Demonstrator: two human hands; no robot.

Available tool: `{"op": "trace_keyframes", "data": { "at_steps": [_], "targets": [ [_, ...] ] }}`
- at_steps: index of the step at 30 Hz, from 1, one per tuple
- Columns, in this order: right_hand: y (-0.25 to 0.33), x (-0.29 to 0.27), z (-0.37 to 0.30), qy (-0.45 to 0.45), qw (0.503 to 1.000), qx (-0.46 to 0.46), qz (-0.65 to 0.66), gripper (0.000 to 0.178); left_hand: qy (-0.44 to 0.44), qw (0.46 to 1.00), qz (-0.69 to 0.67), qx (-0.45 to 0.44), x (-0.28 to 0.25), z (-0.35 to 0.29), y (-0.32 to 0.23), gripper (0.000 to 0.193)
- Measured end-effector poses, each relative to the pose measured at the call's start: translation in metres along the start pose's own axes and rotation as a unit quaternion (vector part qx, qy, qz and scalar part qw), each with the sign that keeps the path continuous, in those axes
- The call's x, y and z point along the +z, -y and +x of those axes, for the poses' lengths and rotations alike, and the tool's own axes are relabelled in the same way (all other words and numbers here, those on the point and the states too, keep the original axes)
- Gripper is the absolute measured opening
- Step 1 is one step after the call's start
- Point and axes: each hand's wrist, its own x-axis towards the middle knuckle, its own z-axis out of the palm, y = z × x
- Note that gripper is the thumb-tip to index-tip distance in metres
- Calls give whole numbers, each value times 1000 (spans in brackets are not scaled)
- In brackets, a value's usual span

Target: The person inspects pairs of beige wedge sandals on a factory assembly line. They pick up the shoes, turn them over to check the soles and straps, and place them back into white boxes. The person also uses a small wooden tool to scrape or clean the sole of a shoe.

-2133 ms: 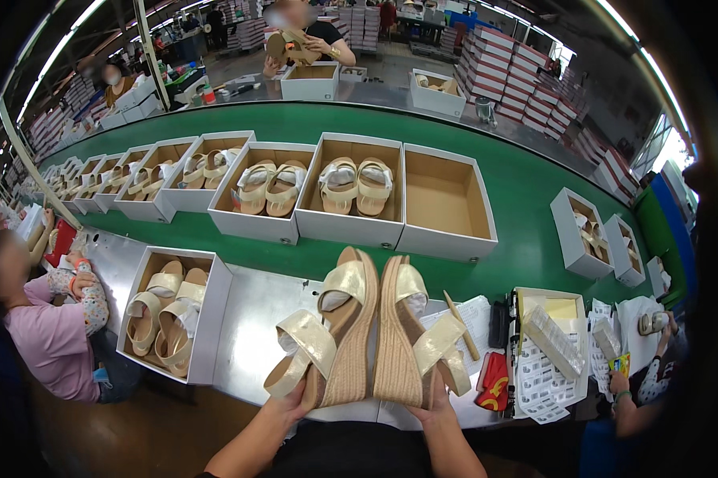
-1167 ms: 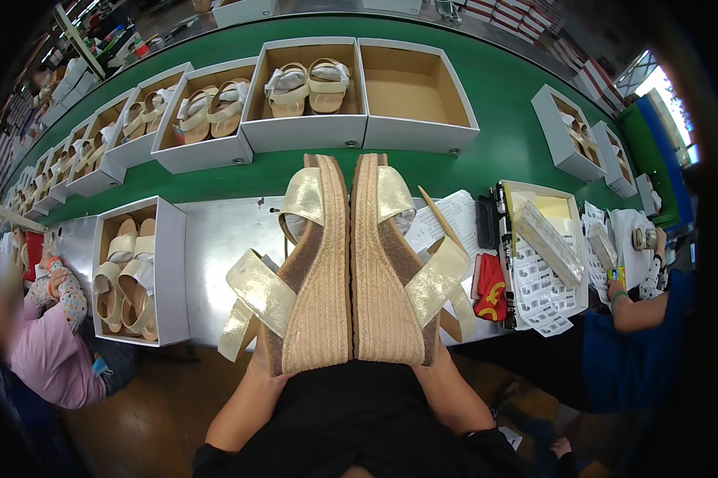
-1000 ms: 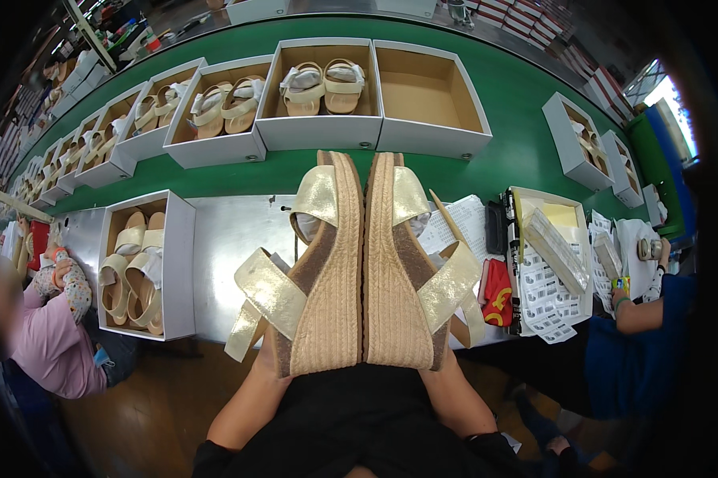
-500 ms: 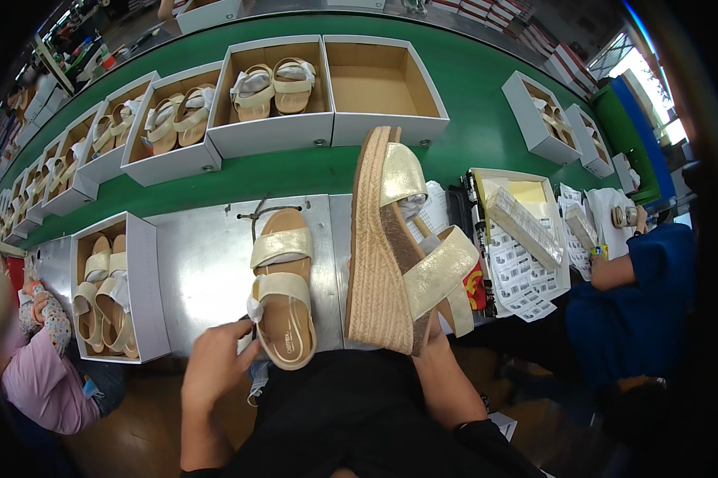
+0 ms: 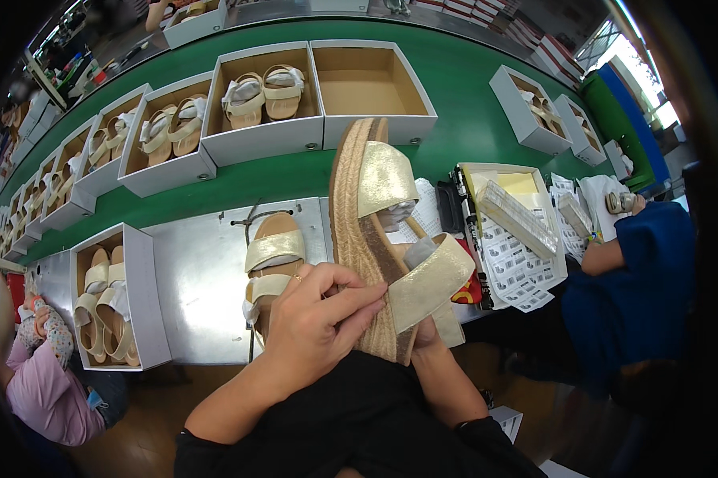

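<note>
A wedge sandal (image 5: 387, 179) with gold straps and a woven rope-look sole stands tilted up in front of me, its side turned toward me. My right hand (image 5: 427, 338) grips it low, at the heel end, with most of the fingers hidden behind it. My left hand (image 5: 315, 315) is closed in a pinch, its fingertips against the sole's side where the lower strap meets it. Whatever lies between those fingertips is too small to make out. Another sandal (image 5: 275, 248) lies flat on the metal table (image 5: 196, 271), partly covered by my left hand.
An open box (image 5: 148, 303) with a pair of sandals stands at left. Behind, several white boxes line the green surface (image 5: 462, 119), one of them an empty box (image 5: 367, 84). A label tray (image 5: 562, 263) sits at right. One person (image 5: 630, 279) works at right, another (image 5: 52, 382) at left.
My left hand has left the flat sandal and come right and up to the side of the raised one. The raised sandal has shifted slightly left and turned a little.
</note>
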Motion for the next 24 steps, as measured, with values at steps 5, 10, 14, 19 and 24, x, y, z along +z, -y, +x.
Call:
{"op": "trace_keyframes", "data": {
  "at_steps": [5, 10, 14, 19, 24],
  "targets": [
    [-18, -12, 1, -46, 999, -22, -10, 61, 6, 999, 41, 1, 1, -5, 1, 15],
    [2, 18, 13, 43, 997, 17, 60, 59, -96, 983, -58, -147, -27, -19, 20, 5],
    [-13, -1, 21, 17, 995, 43, 90, 58, -191, 947, 12, -259, -81, -43, 64, 27],
    [-20, 36, 46, 123, 991, 43, -32, 55, -193, 938, -190, -217, -58, -38, 49, 45],
    [14, 101, 54, 200, 936, 107, -270, 50, -246, 760, -528, -288, -46, -34, 59, 61]
  ]
}}
